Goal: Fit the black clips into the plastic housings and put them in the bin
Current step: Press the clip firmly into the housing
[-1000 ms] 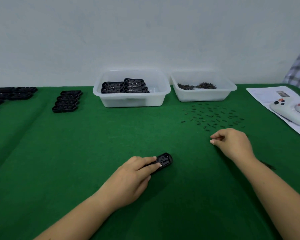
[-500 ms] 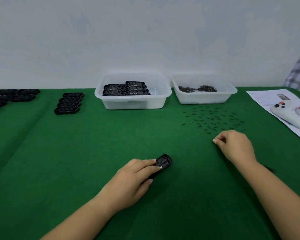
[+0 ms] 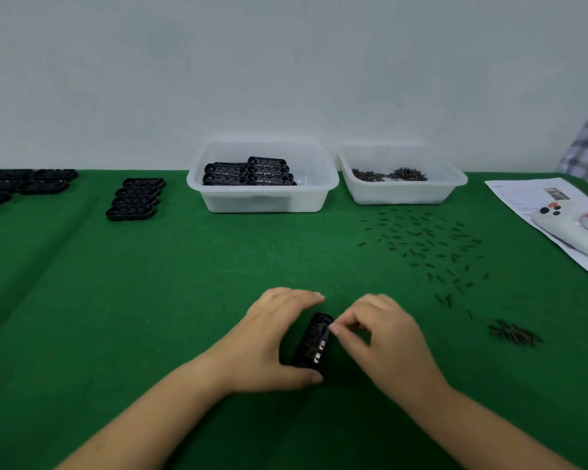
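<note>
Two bare hands meet at centre front of the green felt-covered table (image 3: 184, 300). Left hand (image 3: 272, 340) curls round a black oblong plastic housing (image 3: 312, 344), fingers over its far end, thumb under the near end, housing tilted up w/ its open face toward the right hand. Right hand (image 3: 384, 337) has thumb & forefinger pinched together right at the housing's upper right edge; whatever's betw. the fingertips is too small/blurred to make out, prob. a clip but can't tell. Other fingers curled loosely.

Scattered small black clips (image 3: 425, 245) lie spread on the felt to the right & further back, well apart from the hands; a tighter pile of dark clips (image 3: 513, 334) sits near the right forearm side.

At the back, against the wall: a translucent white plastic bin (image 3: 262, 198) holding several stacked black housings (image 3: 248, 173), and just beside it on the right a second translucent white tub (image 3: 404, 191) w/ dark small parts in the bottom.

Left of the bin, a row of four black housings (image 3: 134, 198) on the felt; further left, at the frame edge, more black housings in a group (image 3: 21, 183).

Far right: a printed paper sheet (image 3: 530, 198) w/ a white game-style controller (image 3: 571, 228) resting on it.
</note>
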